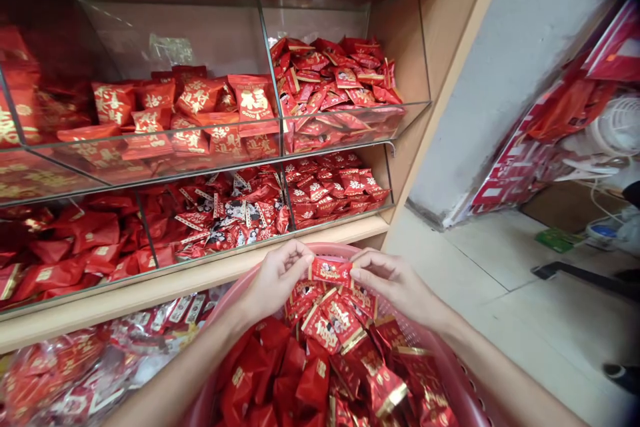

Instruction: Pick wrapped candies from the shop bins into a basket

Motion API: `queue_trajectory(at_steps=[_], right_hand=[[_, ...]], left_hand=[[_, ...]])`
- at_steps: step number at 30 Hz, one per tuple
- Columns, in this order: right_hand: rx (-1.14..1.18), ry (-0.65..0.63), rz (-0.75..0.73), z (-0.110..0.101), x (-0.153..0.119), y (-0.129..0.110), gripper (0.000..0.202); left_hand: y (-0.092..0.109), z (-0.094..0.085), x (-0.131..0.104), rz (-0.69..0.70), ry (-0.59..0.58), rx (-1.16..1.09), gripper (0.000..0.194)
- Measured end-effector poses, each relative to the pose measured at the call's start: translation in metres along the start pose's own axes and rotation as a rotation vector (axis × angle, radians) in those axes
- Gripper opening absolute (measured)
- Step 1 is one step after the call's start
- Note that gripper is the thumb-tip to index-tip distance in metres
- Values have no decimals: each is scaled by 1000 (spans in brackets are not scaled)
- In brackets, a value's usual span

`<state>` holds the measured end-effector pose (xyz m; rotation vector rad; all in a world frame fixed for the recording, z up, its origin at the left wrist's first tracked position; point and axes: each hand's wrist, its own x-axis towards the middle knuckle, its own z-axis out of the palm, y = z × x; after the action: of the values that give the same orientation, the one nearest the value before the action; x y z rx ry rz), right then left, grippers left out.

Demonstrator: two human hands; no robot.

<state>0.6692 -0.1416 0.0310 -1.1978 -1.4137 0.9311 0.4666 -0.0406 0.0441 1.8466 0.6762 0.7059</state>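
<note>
Crowding the near middle of the scene is a pink perforated plastic basket (463, 380) heaped with glossy wrapped packets: plain deep-red ones (260, 367) on its left, and red ones with gold-edged ends (340, 320) at its middle and right. Its far rim lies just in front of a pale wooden shelf edge (150, 290), beyond which clear panels divide the display into compartments. The upper row holds red pillow-shaped packets with gold lettering (200, 97) at left and a dense heap of smaller red packets (345, 77) at right, both behind a low transparent front panel (345, 123). The lower row runs from large dark-red packets (95, 230) through red, white and black ones (245, 210) to red packets with pale print (340, 190). Clear bags of red packets (55, 373) lie below at near left; a grey wall (500, 60) and pale floor tiles (480, 247) fill the right. Both forearms reach inward from the near corners across the basket's sides. The left hand (283, 273) and the right hand (390, 280) pinch opposite ends of a small red oblong packet (330, 272) between thumb and fingers, holding it lengthwise from left to right above the basket's far part, its printed face showing.
</note>
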Motion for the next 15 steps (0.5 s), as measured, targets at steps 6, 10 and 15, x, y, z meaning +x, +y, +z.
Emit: queue_trajectory(at_steps=[6,10,15], right_hand=[[-4,184,51,-3,4,4,31],[256,19,388,3,1,0,55],[507,-73,375,6,-4,-3,45]], left_hand=[[5,-3,-13,-45,-29,-3,22],[7,1,-22,123,-4,215,16],[7,3,-29,385,-230,515,25]])
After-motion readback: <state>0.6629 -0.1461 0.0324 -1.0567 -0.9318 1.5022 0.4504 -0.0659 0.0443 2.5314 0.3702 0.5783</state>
